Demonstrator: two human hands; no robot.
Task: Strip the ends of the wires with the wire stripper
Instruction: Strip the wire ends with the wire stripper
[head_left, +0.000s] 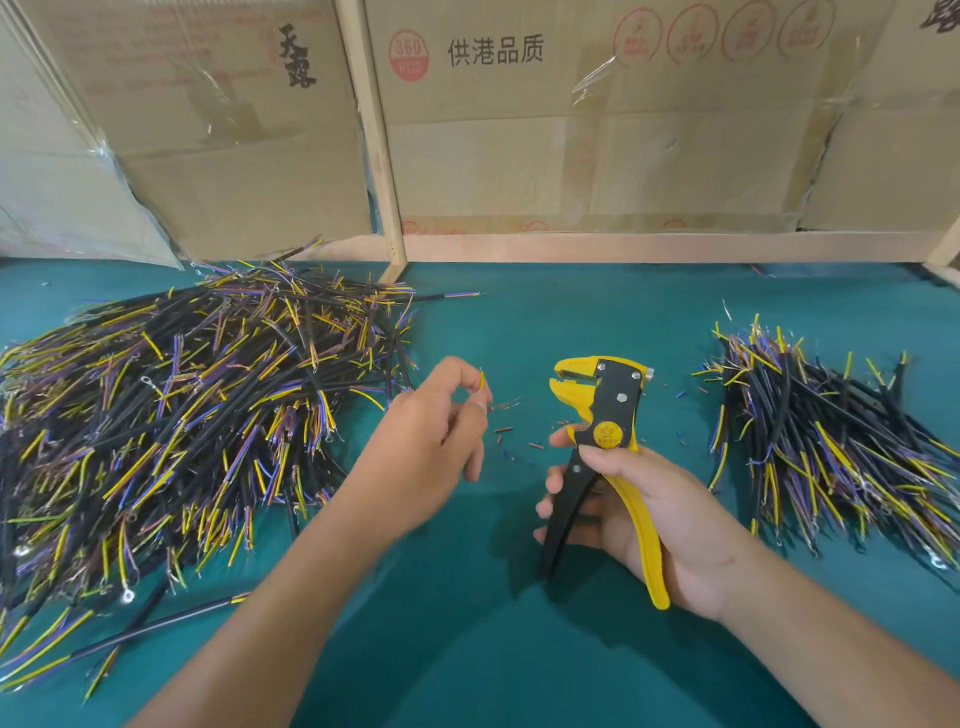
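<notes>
My right hand (649, 509) is wrapped around the handles of the yellow and black wire stripper (605, 457), holding it upright over the green mat (493, 649) with its jaws gaping toward the left. My left hand (441, 426) pinches a wire (482, 382) at the fingertips, its yellow strand poking up and bare copper sticking out toward the stripper. Big wire pile (182, 415) sits left, a smaller pile (831, 441) right. Little insulation bits (519, 441) lie scattered between my hands.
</notes>
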